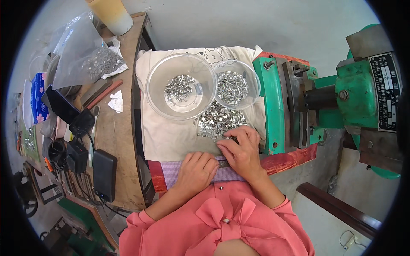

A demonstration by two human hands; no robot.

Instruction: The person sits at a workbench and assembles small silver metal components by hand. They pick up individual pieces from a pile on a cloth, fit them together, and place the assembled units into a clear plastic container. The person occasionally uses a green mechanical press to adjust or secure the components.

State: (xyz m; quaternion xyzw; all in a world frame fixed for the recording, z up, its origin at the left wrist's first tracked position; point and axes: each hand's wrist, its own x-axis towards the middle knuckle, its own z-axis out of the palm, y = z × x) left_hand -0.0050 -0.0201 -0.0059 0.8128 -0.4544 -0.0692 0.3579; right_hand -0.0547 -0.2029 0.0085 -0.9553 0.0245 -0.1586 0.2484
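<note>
A loose pile of small shiny metal pieces (220,122) lies on a cream cloth (166,141). My right hand (244,150) is at the pile's near edge, fingers bent and drawn together; what they hold is too small to make out. My left hand (195,173) rests at the cloth's near edge with its fingers curled in, and anything inside it is hidden. Beyond the pile stand two round clear plastic tubs. The larger tub (154,100) contains small metal parts; the smaller tub (255,83), to its right, has thin, shiny metal parts.
A green machine press (354,96) stands on the right, its green base (273,115) beside the cloth. To the left, a wooden table (124,158) carries a black power bank (104,175), cables, a clear bag of metal parts (100,62) and a yellowish container (113,17).
</note>
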